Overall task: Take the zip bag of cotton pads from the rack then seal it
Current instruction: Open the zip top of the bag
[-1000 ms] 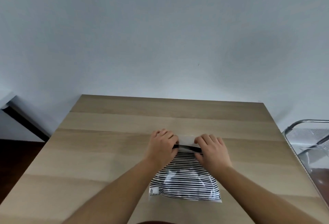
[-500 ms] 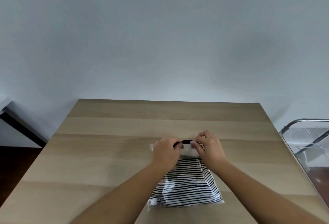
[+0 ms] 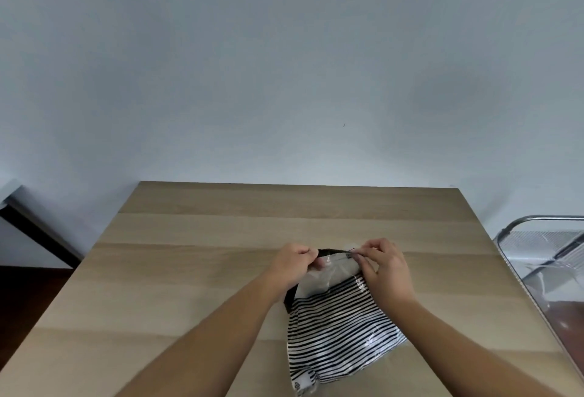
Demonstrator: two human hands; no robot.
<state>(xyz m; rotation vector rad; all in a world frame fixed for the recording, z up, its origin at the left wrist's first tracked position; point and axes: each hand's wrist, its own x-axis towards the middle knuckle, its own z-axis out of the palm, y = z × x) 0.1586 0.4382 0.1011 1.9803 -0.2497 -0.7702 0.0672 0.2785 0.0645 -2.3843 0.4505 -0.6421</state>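
Striped zip bag lies on the table, top edge lifted; left hand and right hand pinch its black strip. Uneven pinching risks a partial seal, and bunched film may misalign the tracks

Black-and-white striped zip bag, top edge lifted, lower end flat on wooden table
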